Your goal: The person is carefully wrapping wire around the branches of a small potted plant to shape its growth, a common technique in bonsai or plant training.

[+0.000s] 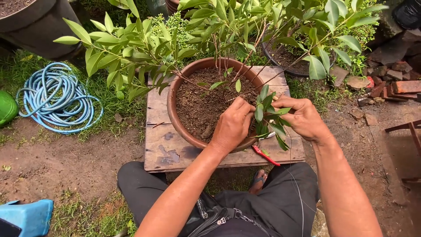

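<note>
A round terracotta pot (175, 117) full of dark soil stands on a low wooden board (157, 145). A leafy shrub (144, 52) grows from it, its thin branches spreading left and right. My left hand (232, 125) rests on the pot's near rim, fingers closed around a low leafy branch (264, 109). My right hand (300, 116) pinches the same branch from the right. Red-handled pruning shears (264, 155) lie on the board just under my hands. A thin wire (299, 193) trails down over my lap.
A coiled light-blue hose (57, 98) lies on the grass at left, next to a green object (6, 107). A second dark pot (285, 61) stands behind. Bricks and stones (394, 74) are piled at right. A blue plastic item (26, 217) sits bottom left.
</note>
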